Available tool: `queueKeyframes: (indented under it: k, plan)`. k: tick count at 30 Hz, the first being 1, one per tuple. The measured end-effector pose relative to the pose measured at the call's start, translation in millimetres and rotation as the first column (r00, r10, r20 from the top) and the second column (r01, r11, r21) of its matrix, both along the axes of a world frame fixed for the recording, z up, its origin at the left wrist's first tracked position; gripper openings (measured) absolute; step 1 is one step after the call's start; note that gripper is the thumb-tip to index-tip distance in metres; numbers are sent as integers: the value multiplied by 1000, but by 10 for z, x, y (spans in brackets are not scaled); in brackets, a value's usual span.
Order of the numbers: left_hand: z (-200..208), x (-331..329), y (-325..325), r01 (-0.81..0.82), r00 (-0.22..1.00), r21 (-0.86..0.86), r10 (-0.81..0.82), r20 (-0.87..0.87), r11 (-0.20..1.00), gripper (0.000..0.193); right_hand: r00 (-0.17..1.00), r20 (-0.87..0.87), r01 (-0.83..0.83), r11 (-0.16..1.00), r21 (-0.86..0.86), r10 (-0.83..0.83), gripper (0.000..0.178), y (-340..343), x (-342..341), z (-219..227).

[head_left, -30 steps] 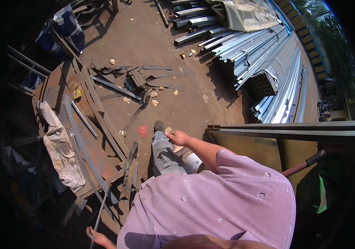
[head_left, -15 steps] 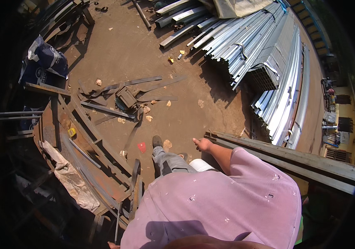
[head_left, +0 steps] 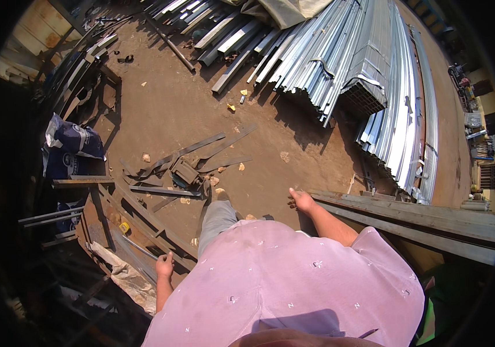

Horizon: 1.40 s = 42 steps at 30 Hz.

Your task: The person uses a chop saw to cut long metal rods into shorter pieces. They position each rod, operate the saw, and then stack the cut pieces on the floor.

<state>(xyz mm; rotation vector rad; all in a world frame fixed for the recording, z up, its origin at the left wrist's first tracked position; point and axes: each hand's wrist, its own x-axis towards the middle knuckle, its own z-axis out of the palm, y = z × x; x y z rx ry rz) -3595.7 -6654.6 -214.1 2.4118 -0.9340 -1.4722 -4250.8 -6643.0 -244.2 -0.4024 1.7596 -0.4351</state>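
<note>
My left hand (head_left: pixel 165 266) hangs over the steel workbench frame on the left, its fingers loosely bent and nothing seen in them. Close by it in the picture is the end of a thin metal rod (head_left: pixel 141 248); whether they touch is unclear. A yellow tape measure (head_left: pixel 124 227) lies farther up the rusty bench surface. On the other side, my right hand (head_left: pixel 301 200) is held out with fingers apart and partly bent, holding nothing visible. It appears beside the near end of long grey steel beams (head_left: pixel 409 217).
Bundled shiny metal profiles (head_left: pixel 397 139) fill the far right. Flat metal strips and a boxy metal piece (head_left: pixel 185 172) lie on the brown ground (head_left: pixel 166 98) ahead. Blue-and-white sacks (head_left: pixel 77 141) stand at left, and a crumpled pale sheet (head_left: pixel 123 274) lies along the bench.
My left hand has risen into view beside the bench. My body has turned and stepped forward, and my right hand appears slightly farther right. The ground pieces show nearer to me.
</note>
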Motion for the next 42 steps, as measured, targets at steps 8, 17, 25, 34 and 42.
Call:
queueKeyframes:
  k: [8,17,25,34,42]
  plan:
    - [110,-644,-1454,348,935,272,-353,-31,897,41,935,-14,355,935,-23,-355,65,159,-469,-77]
    - [-454,-967,-3936,326,940,248,-340,14,912,43,860,-135,510,842,179,-492,66,-434,-517,751]
    - [-47,-2296,-5902,418,887,-254,-453,-94,872,38,865,10,493,854,166,-501,69,-1923,-819,478]
    - [57,-1840,-5758,380,925,143,-378,-39,914,32,886,-19,455,864,215,-463,80,-3743,-1753,-52]
    - [-391,-738,-5428,439,846,370,-516,138,819,51,917,-51,398,906,145,-395,81,-5365,-2017,97]
